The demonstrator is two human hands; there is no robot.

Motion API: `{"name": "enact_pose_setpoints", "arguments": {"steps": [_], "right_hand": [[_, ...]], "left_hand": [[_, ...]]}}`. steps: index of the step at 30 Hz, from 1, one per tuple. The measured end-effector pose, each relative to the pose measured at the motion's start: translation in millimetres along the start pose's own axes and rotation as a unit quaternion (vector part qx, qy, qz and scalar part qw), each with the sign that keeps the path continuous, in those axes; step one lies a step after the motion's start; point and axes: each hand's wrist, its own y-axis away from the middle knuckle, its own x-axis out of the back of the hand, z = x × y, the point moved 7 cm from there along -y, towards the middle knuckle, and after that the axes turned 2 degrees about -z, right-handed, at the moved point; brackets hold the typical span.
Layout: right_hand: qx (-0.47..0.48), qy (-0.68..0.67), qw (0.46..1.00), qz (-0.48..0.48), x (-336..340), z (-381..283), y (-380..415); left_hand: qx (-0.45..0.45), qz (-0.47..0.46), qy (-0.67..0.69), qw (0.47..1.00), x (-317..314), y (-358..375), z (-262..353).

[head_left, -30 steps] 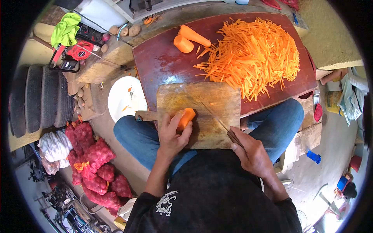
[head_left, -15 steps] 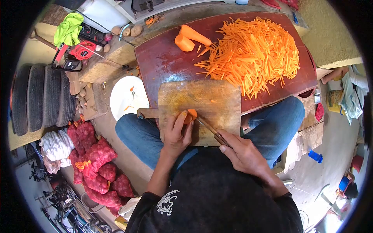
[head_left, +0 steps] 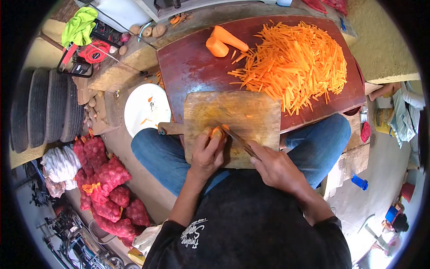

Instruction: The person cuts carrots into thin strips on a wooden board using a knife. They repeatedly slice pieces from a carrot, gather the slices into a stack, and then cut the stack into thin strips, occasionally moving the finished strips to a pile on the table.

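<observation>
A worn wooden cutting board [head_left: 251, 107] lies in front of me on the near edge of a dark red table. On it my left hand [head_left: 207, 152] grips a carrot piece [head_left: 219, 133] with curled fingers. My right hand [head_left: 278, 167] is closed around the handle of a knife [head_left: 238, 141]. Its blade lies across the carrot piece, close to my left fingertips. Behind the board rises a large heap of carrot strips [head_left: 300, 62]. Two peeled carrot pieces, a long carrot [head_left: 229, 38] and a short carrot [head_left: 217, 46], lie left of the heap.
The red table [head_left: 183, 62] spans my crossed legs. A white round basin [head_left: 145, 110] with carrot scraps sits left of it. Red mesh sacks [head_left: 107, 179] and tires [head_left: 42, 110] are at the left. A blue object [head_left: 359, 182] lies on the floor at right.
The knife blade has moved left and forward, from the carrot piece's right edge to across it. My right hand has shifted slightly left. My left hand still holds the carrot piece.
</observation>
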Motion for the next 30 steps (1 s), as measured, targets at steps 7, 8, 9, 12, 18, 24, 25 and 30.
{"name": "enact_pose_setpoints", "arguments": {"steps": [7, 8, 9, 12, 18, 24, 25, 30], "right_hand": [[0.041, -0.014, 0.999, 0.026, 1, -12, -27], [0.034, -0.020, 0.999, 0.022, 3, -13, -25], [0.025, -0.026, 0.999, 0.017, 9, -18, -19], [-0.009, -0.049, 0.999, -0.013, 23, -28, -2], [-0.030, -0.065, 0.997, -0.012, 30, -29, 18], [0.029, -0.060, 0.998, 0.011, 26, -32, 3], [0.050, -0.052, 0.997, 0.023, 24, -34, -3], [0.060, -0.005, 0.998, 0.016, -7, -8, -33]], "left_hand": [[0.012, 0.025, 0.010, 1.000, 3, -6, 6], [0.009, 0.028, 0.007, 1.000, 4, -7, 9], [0.009, 0.030, 0.003, 1.000, 6, -6, 10], [0.013, 0.027, -0.017, 0.999, 6, -2, 8], [0.019, 0.022, -0.014, 0.999, 3, -1, 5], [0.006, 0.032, -0.015, 0.999, 5, -4, 8], [0.004, 0.030, -0.019, 0.999, 5, -5, 8], [0.003, 0.031, -0.018, 0.999, 4, -1, 6]]}}
